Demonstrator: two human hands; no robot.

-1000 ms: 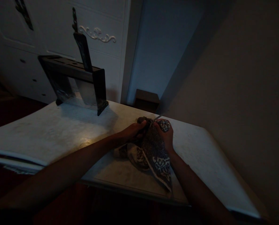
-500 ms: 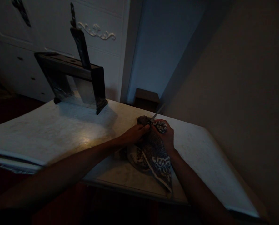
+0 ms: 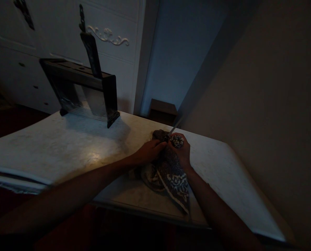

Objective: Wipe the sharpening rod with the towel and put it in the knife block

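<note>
A dark patterned cloth (image 3: 172, 176) lies bunched on the pale tabletop (image 3: 66, 150), one end hanging toward the near edge. My left hand (image 3: 150, 151) is closed on the cloth's upper part. My right hand (image 3: 181, 148) is wrapped round the cloth too, and a thin metal blade (image 3: 175, 125) sticks out of the bundle just past its fingers, pointing away. What holds the blade inside the cloth is hidden.
A dark knife block (image 3: 84, 92) with one handle (image 3: 88, 42) standing up sits at the table's far left. White cabinet doors (image 3: 110, 35) stand behind it. A brown wall (image 3: 262, 104) runs along the right side. A small dark box (image 3: 163, 108) sits beyond the table.
The blade has come further out of the cloth bundle. Both hands stay on the cloth, shifted slightly, and the cloth's hanging end has drawn in a little.
</note>
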